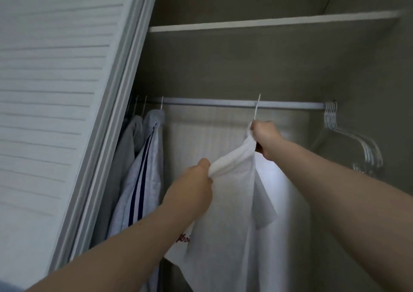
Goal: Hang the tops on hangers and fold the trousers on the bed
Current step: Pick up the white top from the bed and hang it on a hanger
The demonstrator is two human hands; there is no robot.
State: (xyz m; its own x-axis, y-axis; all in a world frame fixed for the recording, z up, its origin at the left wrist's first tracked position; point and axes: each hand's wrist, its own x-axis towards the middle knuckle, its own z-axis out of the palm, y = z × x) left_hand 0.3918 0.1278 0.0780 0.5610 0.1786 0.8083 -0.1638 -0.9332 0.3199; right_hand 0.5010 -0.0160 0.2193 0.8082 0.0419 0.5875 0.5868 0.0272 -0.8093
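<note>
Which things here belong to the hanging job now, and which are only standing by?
In use: white top, hanger, rail, left hand, right hand.
Standing by: grey top, striped top, spare hangers, shelf, door.

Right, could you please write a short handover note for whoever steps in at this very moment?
Left hand grips the white top by a bunched shoulder.
Right hand grips its neck just under the hanger hook, which crosses the closet rod; I cannot tell whether it is seated.
Done: a grey top and a striped top hang at the rod's left end.
Left: settle this top and release; spare hangers wait at the rod's right end. Trousers and bed are out of view.
</note>
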